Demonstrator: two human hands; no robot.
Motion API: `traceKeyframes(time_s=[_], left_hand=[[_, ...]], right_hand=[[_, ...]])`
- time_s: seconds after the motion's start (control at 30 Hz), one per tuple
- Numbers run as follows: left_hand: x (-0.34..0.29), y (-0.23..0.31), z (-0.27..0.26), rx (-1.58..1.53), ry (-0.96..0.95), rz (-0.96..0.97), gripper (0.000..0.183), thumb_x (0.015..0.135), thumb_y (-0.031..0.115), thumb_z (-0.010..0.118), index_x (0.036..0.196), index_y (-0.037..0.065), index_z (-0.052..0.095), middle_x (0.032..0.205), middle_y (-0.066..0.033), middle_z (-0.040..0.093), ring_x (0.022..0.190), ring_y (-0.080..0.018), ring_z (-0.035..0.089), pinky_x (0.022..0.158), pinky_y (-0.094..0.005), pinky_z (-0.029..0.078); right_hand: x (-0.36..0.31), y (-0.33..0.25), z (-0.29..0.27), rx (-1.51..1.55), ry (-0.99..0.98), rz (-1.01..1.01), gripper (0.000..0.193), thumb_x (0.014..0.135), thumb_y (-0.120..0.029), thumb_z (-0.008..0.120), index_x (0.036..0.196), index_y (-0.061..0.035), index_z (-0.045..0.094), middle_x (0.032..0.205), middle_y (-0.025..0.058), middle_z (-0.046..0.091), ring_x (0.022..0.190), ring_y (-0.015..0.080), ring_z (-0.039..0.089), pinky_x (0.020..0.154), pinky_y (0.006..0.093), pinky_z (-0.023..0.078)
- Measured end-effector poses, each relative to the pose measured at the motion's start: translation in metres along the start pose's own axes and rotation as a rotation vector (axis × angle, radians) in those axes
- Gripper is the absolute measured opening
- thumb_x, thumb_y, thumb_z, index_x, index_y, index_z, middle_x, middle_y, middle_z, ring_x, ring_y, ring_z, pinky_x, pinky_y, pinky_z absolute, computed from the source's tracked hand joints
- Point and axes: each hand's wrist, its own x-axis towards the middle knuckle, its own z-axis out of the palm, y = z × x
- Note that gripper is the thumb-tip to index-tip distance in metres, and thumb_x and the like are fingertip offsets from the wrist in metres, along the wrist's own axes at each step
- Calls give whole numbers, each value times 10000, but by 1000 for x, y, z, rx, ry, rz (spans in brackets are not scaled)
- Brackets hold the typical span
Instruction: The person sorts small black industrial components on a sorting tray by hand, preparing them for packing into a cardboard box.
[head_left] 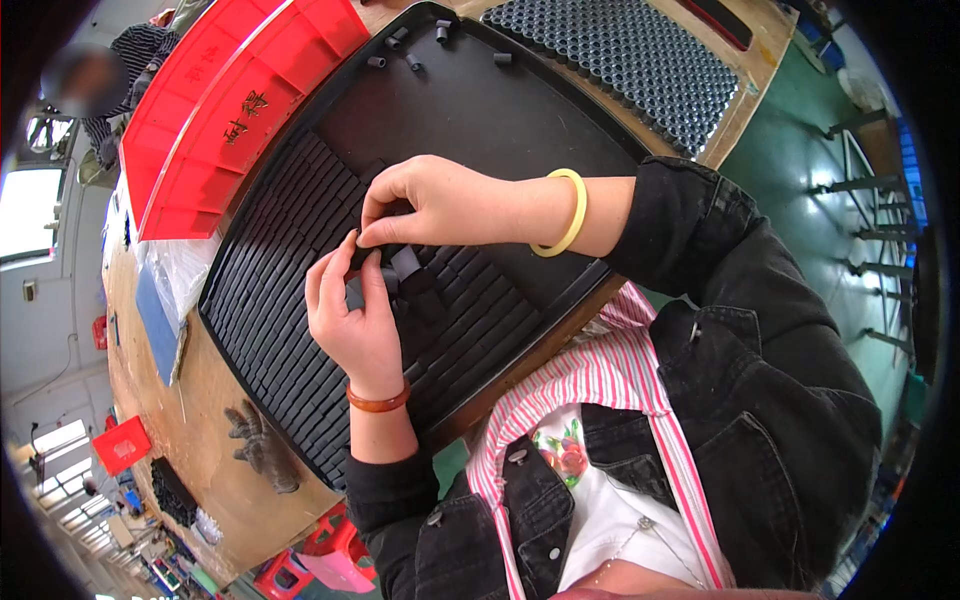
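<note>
1. Two bare hands met above a large, shallow black tray (560,130), its left part filled with rows of short black pieces (285,260).
2. Left hand (350,315), on the near side, pinched a small dark piece (366,257) between thumb and fingers.
3. Right hand (425,205) came to it from the far right, thumb and forefinger nearly closed; whether they gripped it could not be told.
4. Fingertips hid the piece's long axis and ends.

two hands (355,335), two bracelets (381,402), one tray (520,120)
</note>
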Motion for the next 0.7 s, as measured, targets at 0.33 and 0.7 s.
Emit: traceKeyframes(time_s=[0.33,0.7], left_hand=[[0,0,-2,-32,21,-38,262,875,14,666,1137,6,657,1030,-87,616,837,-153,607,745,-272,509],[1,-3,-2,-47,28,-16,241,899,19,634,1140,10,650,1009,-77,607,788,-123,572,707,-253,490]], right_hand=[[7,7,-6,108,52,148,234,825,-204,744,892,17,709,798,87,706,765,111,636,696,271,509],[60,52,-24,-419,229,401,276,819,-303,662,919,-59,743,901,150,708,868,299,674,777,390,528]])
